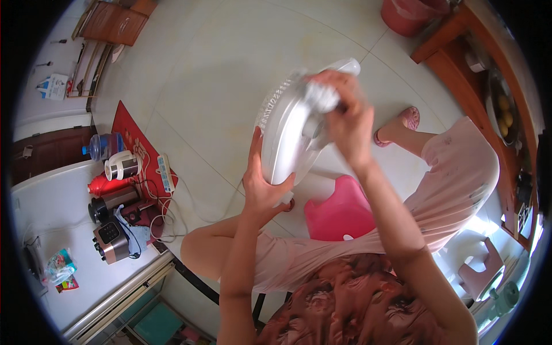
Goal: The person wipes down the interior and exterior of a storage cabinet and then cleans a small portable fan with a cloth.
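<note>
In front of me I hold up a white, rounded plastic piece with a row of small slots along its rim and a clear, see-through part on its near side. I cannot tell its kind. My left hand grips its lower end, thumb on one side and fingers on the other. At the upper end, my right hand is closed on a crumpled white cloth and presses it against the piece. That hand is slightly blurred, and its fingertips are partly hidden.
A pink plastic stool stands on the tiled floor below my hands. Left, a white counter carries a dark kitchen appliance, a white-and-brown jug and a power strip. A wooden shelf unit and red bucket are right.
</note>
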A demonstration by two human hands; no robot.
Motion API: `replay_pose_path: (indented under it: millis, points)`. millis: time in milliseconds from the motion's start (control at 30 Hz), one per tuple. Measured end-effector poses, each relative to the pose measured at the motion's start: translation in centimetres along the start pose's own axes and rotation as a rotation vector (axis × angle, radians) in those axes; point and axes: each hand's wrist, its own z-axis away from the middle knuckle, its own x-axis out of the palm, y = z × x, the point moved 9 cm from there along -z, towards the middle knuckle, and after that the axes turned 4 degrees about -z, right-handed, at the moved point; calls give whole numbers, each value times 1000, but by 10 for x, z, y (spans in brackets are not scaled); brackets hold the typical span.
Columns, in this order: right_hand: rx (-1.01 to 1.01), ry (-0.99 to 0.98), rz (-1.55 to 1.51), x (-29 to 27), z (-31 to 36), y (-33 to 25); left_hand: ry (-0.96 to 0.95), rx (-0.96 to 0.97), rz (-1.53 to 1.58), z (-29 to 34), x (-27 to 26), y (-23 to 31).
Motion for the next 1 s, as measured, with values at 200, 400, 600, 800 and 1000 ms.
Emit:
replay_pose_path:
  millis: [200,400,600,800,1000]
  points:
    - [144,-37,-113,11,12,9,-37,-129,123,9,-5,-2]
    - [452,28,-20,-29,-5,88,-79,-129,125,6,-3,11]
    - [-19,-253,21,13,16,-25,-122,-136,19,14,-10,-1]
    - [336,-83,-77,-55,1,97,-161,-230,55,13,-2,14]
    - [310,-171,176,-61,1,87,-172,-206,101,11,-9,11]
